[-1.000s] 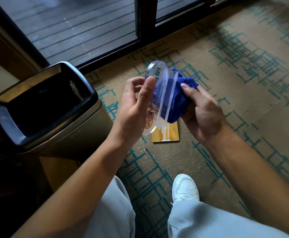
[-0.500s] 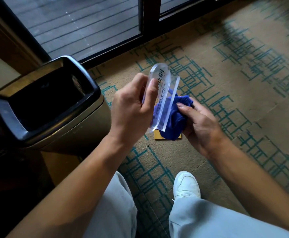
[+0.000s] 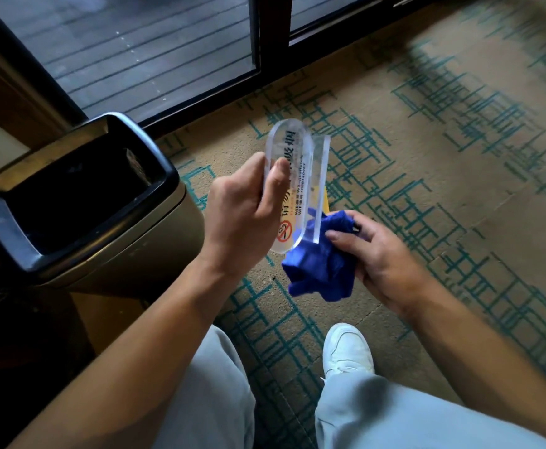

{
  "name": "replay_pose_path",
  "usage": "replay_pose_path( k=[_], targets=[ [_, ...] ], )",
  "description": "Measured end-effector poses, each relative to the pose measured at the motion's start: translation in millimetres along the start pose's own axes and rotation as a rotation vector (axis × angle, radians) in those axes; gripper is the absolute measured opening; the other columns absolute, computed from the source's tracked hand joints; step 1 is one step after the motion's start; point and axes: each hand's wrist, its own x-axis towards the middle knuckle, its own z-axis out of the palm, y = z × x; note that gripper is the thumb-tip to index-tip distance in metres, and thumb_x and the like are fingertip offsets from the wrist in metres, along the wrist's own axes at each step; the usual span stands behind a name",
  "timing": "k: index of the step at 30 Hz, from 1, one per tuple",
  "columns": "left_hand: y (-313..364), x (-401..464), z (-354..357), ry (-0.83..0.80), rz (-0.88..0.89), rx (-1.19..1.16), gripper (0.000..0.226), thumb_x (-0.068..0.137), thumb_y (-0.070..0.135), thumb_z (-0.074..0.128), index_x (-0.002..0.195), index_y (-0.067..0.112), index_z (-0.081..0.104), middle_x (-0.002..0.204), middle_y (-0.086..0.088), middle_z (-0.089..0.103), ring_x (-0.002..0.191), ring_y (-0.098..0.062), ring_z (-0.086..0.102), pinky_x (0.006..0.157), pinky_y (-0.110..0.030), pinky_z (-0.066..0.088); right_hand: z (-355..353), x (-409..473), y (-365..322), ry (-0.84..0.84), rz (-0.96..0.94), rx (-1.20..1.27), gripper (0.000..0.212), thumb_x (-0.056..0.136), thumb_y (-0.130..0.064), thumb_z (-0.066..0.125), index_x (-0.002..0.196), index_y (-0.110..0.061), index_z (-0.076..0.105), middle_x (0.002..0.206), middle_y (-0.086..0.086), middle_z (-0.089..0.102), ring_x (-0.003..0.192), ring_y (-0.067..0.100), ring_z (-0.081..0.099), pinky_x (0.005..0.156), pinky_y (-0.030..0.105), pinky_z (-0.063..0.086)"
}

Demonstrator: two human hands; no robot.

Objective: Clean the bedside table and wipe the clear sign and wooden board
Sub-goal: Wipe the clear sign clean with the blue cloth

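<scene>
My left hand (image 3: 242, 215) grips a clear acrylic sign (image 3: 297, 166) with dark lettering and a red no-smoking mark, held upright above the carpet. My right hand (image 3: 375, 254) holds a bunched blue cloth (image 3: 320, 270), which touches the lower end of the sign's clear base plate. A yellow-orange flat piece (image 3: 325, 202) lies on the carpet behind the sign, mostly hidden by it; I cannot tell whether it is the wooden board. The bedside table is not clearly in view.
A dark-rimmed waste bin (image 3: 80, 202) stands at the left. Behind it a sliding glass door (image 3: 142, 50) with a dark frame faces a deck. Patterned beige and teal carpet (image 3: 443, 140) covers the floor. My white shoe (image 3: 349, 348) and pale trousers fill the bottom.
My right hand has slid the blue cloth down from behind the sign's middle to its lower end. The left hand has tilted the sign slightly and kept hold of it.
</scene>
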Motion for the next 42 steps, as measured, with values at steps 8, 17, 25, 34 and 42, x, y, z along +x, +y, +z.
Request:
replay_pose_path(
  k=[8, 17, 25, 34, 42],
  targets=[
    [1.9, -5.9, -1.9, -0.288, 0.060, -0.101, 0.032, 0.104, 0.022, 0.050, 0.073, 0.030, 0.046, 0.057, 0.013, 0.052, 0.047, -0.002, 0.051, 0.047, -0.020, 0.037, -17.6, 30.5, -60.5, 0.174, -0.148, 0.305, 0.036, 0.097, -0.012, 0.052, 0.132, -0.010, 0.058, 0.120, 0.014, 0.069, 0.103, 0.023, 0.067, 0.083, 0.032, 0.056],
    [-11.8, 1.8, -9.6, -0.097, -0.215, -0.226, 0.035, 0.099, 0.031, 0.048, 0.066, 0.019, 0.050, 0.053, 0.012, 0.055, 0.047, -0.004, 0.047, 0.049, -0.025, 0.038, -1.4, 15.9, -29.8, 0.102, -0.016, -0.055, 0.018, 0.093, -0.002, 0.059, 0.108, -0.009, 0.063, 0.106, 0.011, 0.071, 0.096, 0.030, 0.065, 0.084, 0.046, 0.055],
    [-25.7, 0.9, 0.8, -0.172, -0.241, -0.033, 0.038, 0.098, 0.037, 0.047, 0.063, 0.023, 0.048, 0.051, 0.014, 0.054, 0.048, -0.004, 0.048, 0.054, -0.028, 0.038, 2.7, 35.0, -79.3, 0.261, -0.508, -0.358, 0.019, 0.088, -0.016, 0.066, 0.106, -0.021, 0.064, 0.098, -0.001, 0.069, 0.091, 0.012, 0.065, 0.090, 0.036, 0.053],
    [-16.9, 4.7, 0.2, -0.491, 0.044, 0.214, 0.038, 0.099, 0.041, 0.041, 0.082, 0.010, 0.055, 0.065, 0.003, 0.060, 0.057, -0.020, 0.060, 0.054, -0.032, 0.049, 13.9, 71.5, -91.2, 0.119, -0.328, -0.496, 0.019, 0.091, -0.010, 0.064, 0.110, -0.005, 0.065, 0.093, 0.006, 0.067, 0.084, 0.013, 0.063, 0.082, 0.032, 0.050],
    [-16.9, 1.5, -0.5, -0.601, 0.158, 0.164, 0.034, 0.097, 0.030, 0.051, 0.069, 0.015, 0.040, 0.054, -0.001, 0.041, 0.049, -0.029, 0.041, 0.051, -0.034, 0.037, -8.0, 80.0, -88.9, -0.239, 0.045, -0.410, 0.021, 0.078, -0.014, 0.056, 0.097, -0.007, 0.057, 0.085, 0.016, 0.054, 0.078, 0.030, 0.048, 0.063, 0.036, 0.040]
  ],
)
